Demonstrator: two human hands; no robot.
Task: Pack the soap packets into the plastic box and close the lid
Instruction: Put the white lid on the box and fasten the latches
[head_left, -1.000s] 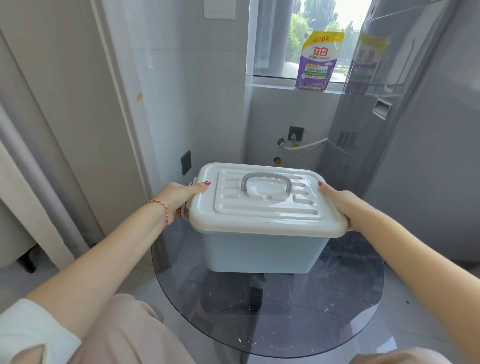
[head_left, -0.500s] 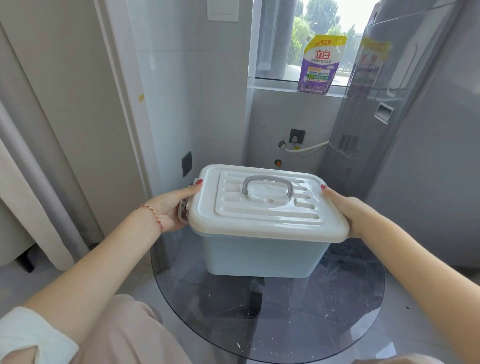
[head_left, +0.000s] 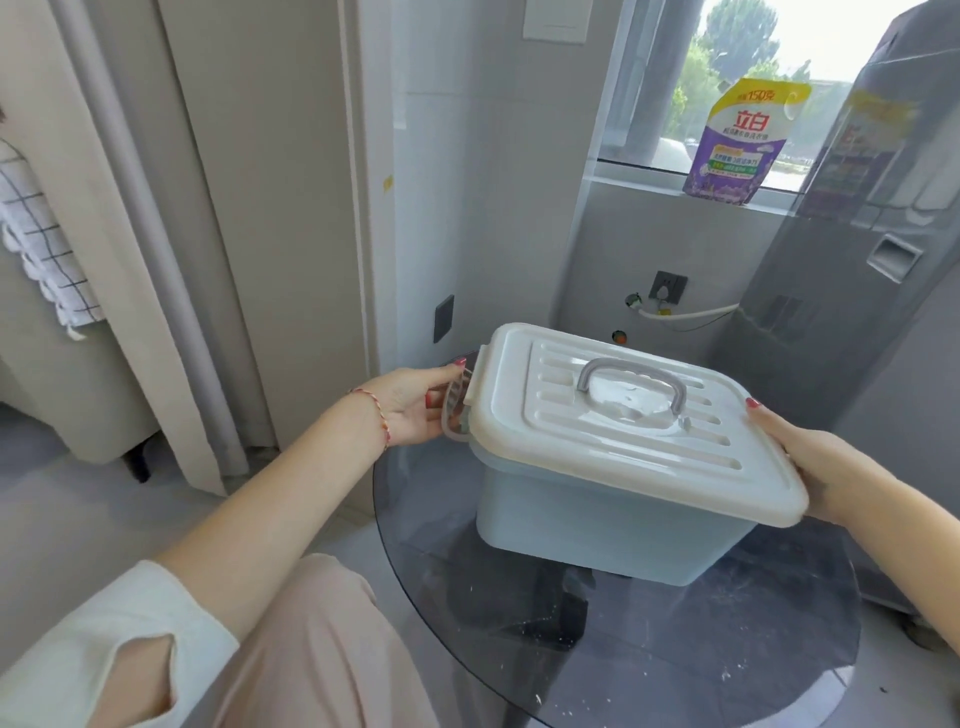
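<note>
A pale blue plastic box (head_left: 597, 525) stands on a round dark glass table (head_left: 649, 654). Its white ribbed lid (head_left: 623, 415) with a grey carry handle (head_left: 631, 382) lies on top. My left hand (head_left: 415, 405) grips the grey latch (head_left: 454, 410) at the lid's left end, the latch swung outward. My right hand (head_left: 826, 467) presses against the lid's right edge, fingers flat along it. A purple and yellow soap packet (head_left: 740, 140) stands upright on the window sill beyond the box. The box's contents are hidden.
A tall grey covered appliance (head_left: 872, 291) stands right of the table. A tiled wall with a socket (head_left: 667, 286) and a white hose is behind the box. A beige curtain (head_left: 156, 234) hangs at the left. My knee (head_left: 311, 649) sits against the table's near left edge.
The view has swung left, so the box sits further right in frame. My left hand slid from the lid's left edge onto the side latch and pulled it outward. My right hand stayed put.
</note>
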